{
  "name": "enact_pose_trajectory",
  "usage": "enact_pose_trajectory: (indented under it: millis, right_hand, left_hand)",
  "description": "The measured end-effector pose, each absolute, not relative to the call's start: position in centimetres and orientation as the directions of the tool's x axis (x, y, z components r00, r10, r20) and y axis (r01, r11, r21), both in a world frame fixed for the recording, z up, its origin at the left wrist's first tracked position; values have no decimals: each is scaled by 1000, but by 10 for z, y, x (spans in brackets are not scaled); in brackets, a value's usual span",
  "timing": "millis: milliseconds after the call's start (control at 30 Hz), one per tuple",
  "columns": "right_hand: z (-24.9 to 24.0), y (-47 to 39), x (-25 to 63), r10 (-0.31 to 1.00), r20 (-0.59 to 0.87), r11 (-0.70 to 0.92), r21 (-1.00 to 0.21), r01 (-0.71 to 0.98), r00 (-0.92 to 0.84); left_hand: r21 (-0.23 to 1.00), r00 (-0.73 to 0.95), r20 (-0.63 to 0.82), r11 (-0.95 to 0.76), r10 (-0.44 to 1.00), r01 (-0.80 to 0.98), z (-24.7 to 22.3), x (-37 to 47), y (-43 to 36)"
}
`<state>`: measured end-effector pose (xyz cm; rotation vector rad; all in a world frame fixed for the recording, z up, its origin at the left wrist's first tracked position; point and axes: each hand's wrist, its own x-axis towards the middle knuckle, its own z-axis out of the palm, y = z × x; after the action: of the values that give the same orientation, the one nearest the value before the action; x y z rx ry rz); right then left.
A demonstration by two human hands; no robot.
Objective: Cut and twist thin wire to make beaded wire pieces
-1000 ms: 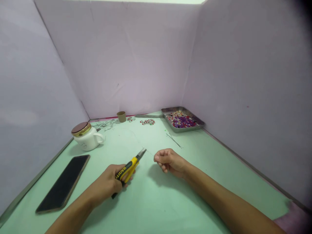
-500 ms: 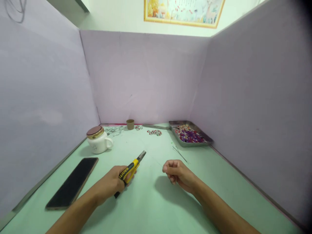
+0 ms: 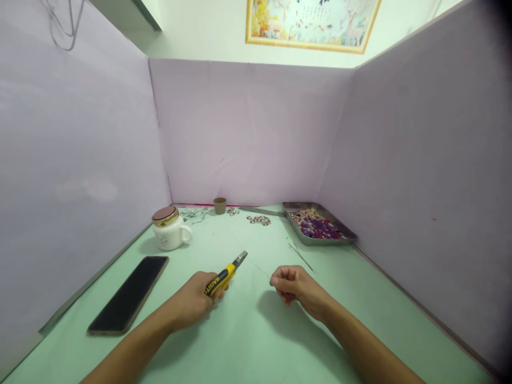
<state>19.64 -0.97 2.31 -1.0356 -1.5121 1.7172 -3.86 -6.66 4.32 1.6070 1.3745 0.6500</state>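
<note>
My left hand (image 3: 196,301) is closed around the yellow and black handles of a pair of pliers (image 3: 226,277), their metal jaws pointing up and to the right. Opposite it, my right hand (image 3: 294,288) pinches a thin wire (image 3: 261,270) between thumb and fingertips. The wire runs up and left from the fingers toward the plier tips; its far end is too faint to follow, so I cannot tell whether the jaws touch it. Several loose wires (image 3: 302,257) lie on the table just beyond my right hand.
A metal tray (image 3: 320,242) of mixed beads stands at the back right. Bead pieces (image 3: 259,220), a small brown cup (image 3: 220,206) and tangled wires (image 3: 193,215) lie along the back. On the left are a lidded white mug (image 3: 170,234) and a phone (image 3: 130,295). Panels enclose three sides.
The whole view has shifted slightly, so things appear a little further right. The pliers' handles look closer together than before. My right hand keeps its pinch on the wire.
</note>
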Motion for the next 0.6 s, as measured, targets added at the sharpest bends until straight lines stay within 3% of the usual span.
enact_pose_trajectory:
  millis: [133,600]
  right_hand:
    - [24,-8,198,861,-103,-95,-995,43,-498]
    - [-1,-6,189,863,-145,-159,-987,13,-485]
  left_hand:
    - [843,285,-148,-29,947,536,36,-35,-70]
    - [732,393,-156,-161,906,662,35,-26,-80]
